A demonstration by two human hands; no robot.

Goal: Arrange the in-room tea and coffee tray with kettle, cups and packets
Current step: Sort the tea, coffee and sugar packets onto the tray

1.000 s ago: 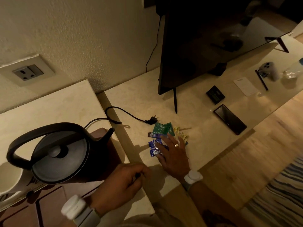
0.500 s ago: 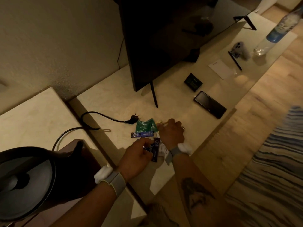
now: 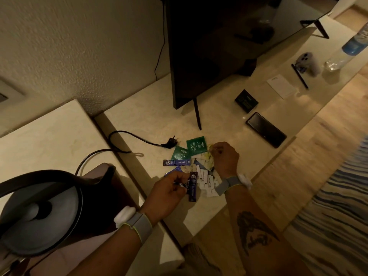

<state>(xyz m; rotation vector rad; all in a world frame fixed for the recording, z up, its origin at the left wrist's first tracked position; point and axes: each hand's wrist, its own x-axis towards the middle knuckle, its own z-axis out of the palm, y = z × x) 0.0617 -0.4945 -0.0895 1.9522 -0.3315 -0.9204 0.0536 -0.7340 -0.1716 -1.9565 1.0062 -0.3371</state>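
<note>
Packets lie in a loose heap on the pale stone counter at the middle of the frame: two green square sachets with white print too small to read, a dark blue stick on which "ORIGINAL" can just be made out, and several white paper sachets bearing a short word that stays illegible. The left hand has its fingers curled round a dark blue stick packet with a round white emblem, plus a crinkly foil one beneath. The right hand pinches a small yellowish packet at the heap's right edge.

Half a second ago the view sat slightly farther left; now both hands are in much the same spots, the left holding its stick more upright, and more of the kettle shows.

That kettle, matte dark with a domed lid, round knob and arched handle, fills the lower left on a brownish tray. Its glossy black cord loops across the counter to an unplugged plug just left of the green sachets. Both wrists wear grey woven bands with white pods. A flat black television stands on thin legs above; to the right lie a black phone, a small black box, a white card, a pen and a clear plastic bottle with a blue label.
</note>
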